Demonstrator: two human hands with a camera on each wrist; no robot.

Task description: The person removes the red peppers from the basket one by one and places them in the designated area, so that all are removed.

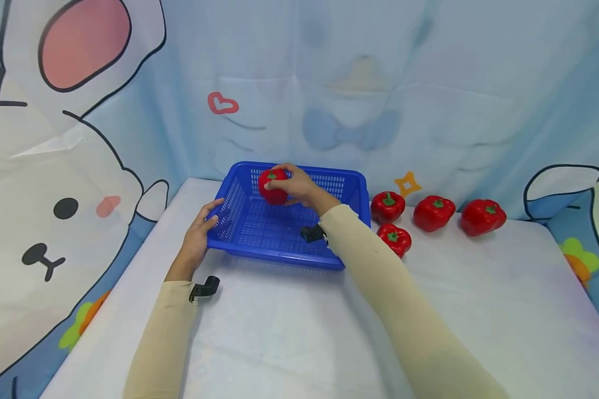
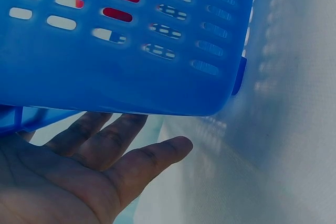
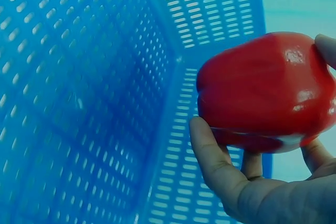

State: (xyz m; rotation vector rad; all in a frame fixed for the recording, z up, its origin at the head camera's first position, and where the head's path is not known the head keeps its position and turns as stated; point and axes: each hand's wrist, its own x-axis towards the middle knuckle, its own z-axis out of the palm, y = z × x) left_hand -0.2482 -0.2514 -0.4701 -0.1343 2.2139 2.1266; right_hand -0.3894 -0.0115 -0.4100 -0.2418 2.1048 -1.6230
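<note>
A red bell pepper [image 1: 272,191] with a green stem is in my right hand [image 1: 301,185], held over the back left part of a blue plastic basket [image 1: 285,256]. In the right wrist view, fingers and thumb grip the pepper [image 3: 257,90] around its sides, above the basket's perforated floor. My left hand [image 1: 196,237] is at the basket's left rim. Its fingers lie against the rim and partly disappear behind it in the left wrist view, while the thumb stretches out apart from the basket wall [image 2: 105,72].
Several more red bell peppers lie right of the basket: one [image 1: 387,206] by its corner, another [image 1: 395,239] in front, others [image 1: 433,213] farther right. A white cloth covers the table [image 1: 259,332]. A printed curtain [image 1: 259,55] hangs behind.
</note>
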